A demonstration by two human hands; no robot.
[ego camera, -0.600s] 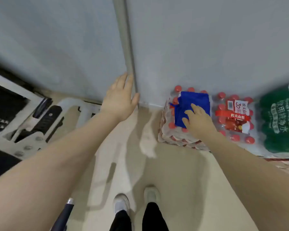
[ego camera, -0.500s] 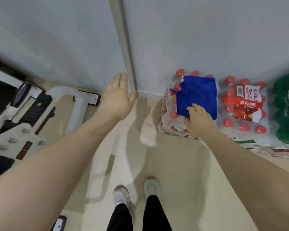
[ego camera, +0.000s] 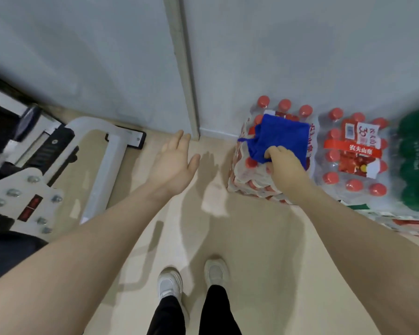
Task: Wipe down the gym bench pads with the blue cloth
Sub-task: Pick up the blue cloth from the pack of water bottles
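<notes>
**Op:** From my seat, biggest thing first: the gym machine (ego camera: 34, 165) sits well off beyond my left hand, white frame and dark parts, partly cut off by the edge. I can't pick out a bench pad for certain, so I judge that none has been wiped.

**Lead:** So where are we in the job?

**Op:** At the very start, I'd say. I'm only fetching the cloth. Under my right hand (ego camera: 284, 169) is a wrapped pack (ego camera: 249, 175) of red-capped bottles, with a second pack (ego camera: 353, 153) just past it on the outer side and a green one (ego camera: 416, 160) further out.

**Lead:** And the cloth itself?

**Op:** The cloth (ego camera: 282, 139) lies on top of the first pack, right at my right fingertips. Those fingers are curled and pinching its near edge, which is bunched up; most of it rests on the caps.

**Lead:** Left hand?

**Op:** The left hand (ego camera: 173, 165) is spread, fingers loose, holding nothing, out over the floor near the wall trim (ego camera: 183, 68).

**Lead:** What's left?

**Op:** Nearly all of it: lift the cloth, turn to the machine, find the pads, wipe them.
</notes>
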